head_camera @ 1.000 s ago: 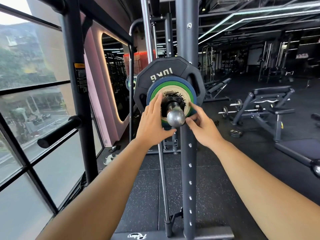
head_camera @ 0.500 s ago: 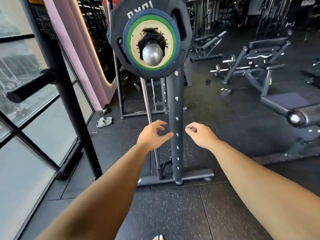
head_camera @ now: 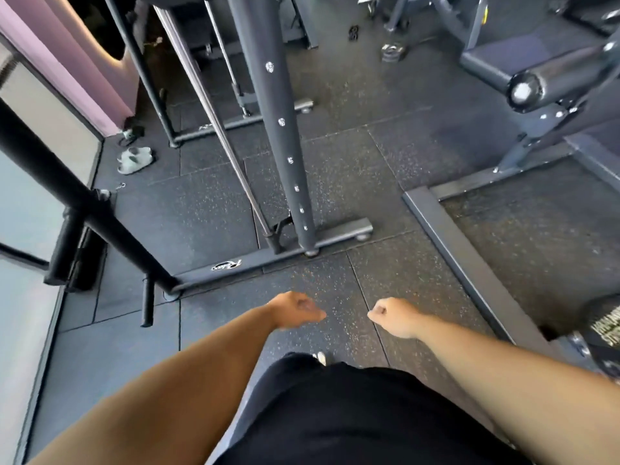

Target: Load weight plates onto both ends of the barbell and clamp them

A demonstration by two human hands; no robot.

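Rubber tiles, black with pale speckles, cover the floor [head_camera: 335, 182] all round you, their seams running in straight lines under the equipment. Your left hand [head_camera: 295, 310] and right hand [head_camera: 392, 317] are held out low over those tiles, a little apart. Each grip is closed, fingers curled in on nothing. Neither touches any equipment. The barbell and its loaded plates lie outside this downward view, so you cannot place them from here. The only plate showing is a small weight plate [head_camera: 392, 52] lying flat on the floor far ahead to your right. Straight ahead, the dark rack upright [head_camera: 278, 129], dotted with a row of holes, comes down to a flat base foot [head_camera: 255, 260] bearing a white logo. A chrome guide rod [head_camera: 214, 109] slants down just left of it to the same foot. A thick black post [head_camera: 67, 182] crosses the left side at an angle and meets the end of that base. Beyond it stand window glass [head_camera: 20, 213] and a pink wall [head_camera: 67, 62]. A pair of pale slippers [head_camera: 134, 159] sits on the tiles near the wall's corner. To your right, a grey floor frame [head_camera: 463, 256] lies flat, and a bench with a black roller pad [head_camera: 553, 82] stands further back. Your black shorts [head_camera: 352, 414] fill the bottom of the view, with a white shoe tip [head_camera: 321, 357] just past them.
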